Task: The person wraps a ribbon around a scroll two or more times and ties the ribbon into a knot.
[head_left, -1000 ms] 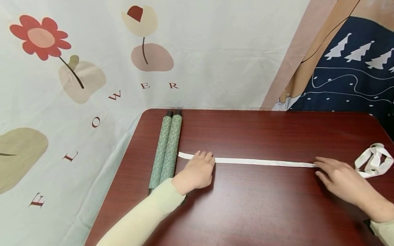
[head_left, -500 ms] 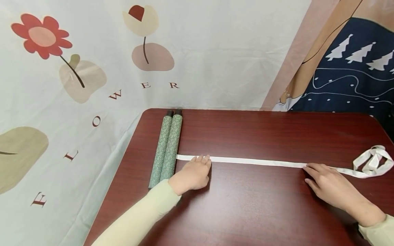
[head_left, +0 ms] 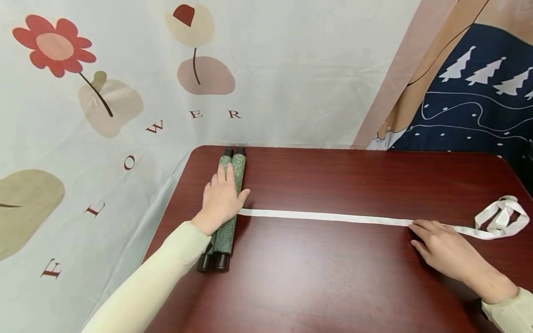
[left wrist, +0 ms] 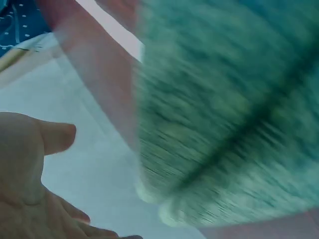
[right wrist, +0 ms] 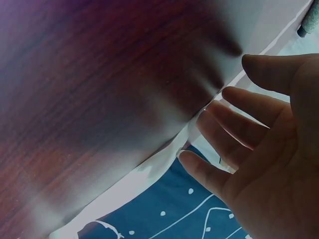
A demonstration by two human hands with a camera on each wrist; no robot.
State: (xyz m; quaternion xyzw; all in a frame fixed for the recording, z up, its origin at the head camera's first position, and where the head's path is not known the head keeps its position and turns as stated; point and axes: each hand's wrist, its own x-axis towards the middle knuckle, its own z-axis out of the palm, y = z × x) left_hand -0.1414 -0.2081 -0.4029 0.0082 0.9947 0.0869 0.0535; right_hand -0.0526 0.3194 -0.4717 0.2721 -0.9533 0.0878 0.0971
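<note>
Two green patterned scrolls (head_left: 226,233) with black end knobs lie side by side near the table's left edge. Over their middle stretches my left hand (head_left: 220,199), fingers straight and thumb spread, partly hiding them. In the left wrist view, a gap shows between this hand (left wrist: 25,179) and the blurred scrolls (left wrist: 224,99). A white ribbon (head_left: 329,216) runs flat across the table from beside the right-hand scroll; its left end's exact reach is unclear. My right hand (head_left: 447,252) rests its fingertips on the ribbon, fingers only slightly bent, as the right wrist view also suggests.
At the far right the ribbon's loose coil (head_left: 501,219) lies heaped on the dark red table (head_left: 333,282). Behind the table hangs a white flower-print cloth (head_left: 300,83), with a navy tree-print cloth (head_left: 470,115) at the right.
My left hand has left the ribbon and moved left and up over the scrolls. The right hand has slid slightly left along the ribbon, then stayed. The ribbon's left stretch now lies uncovered.
</note>
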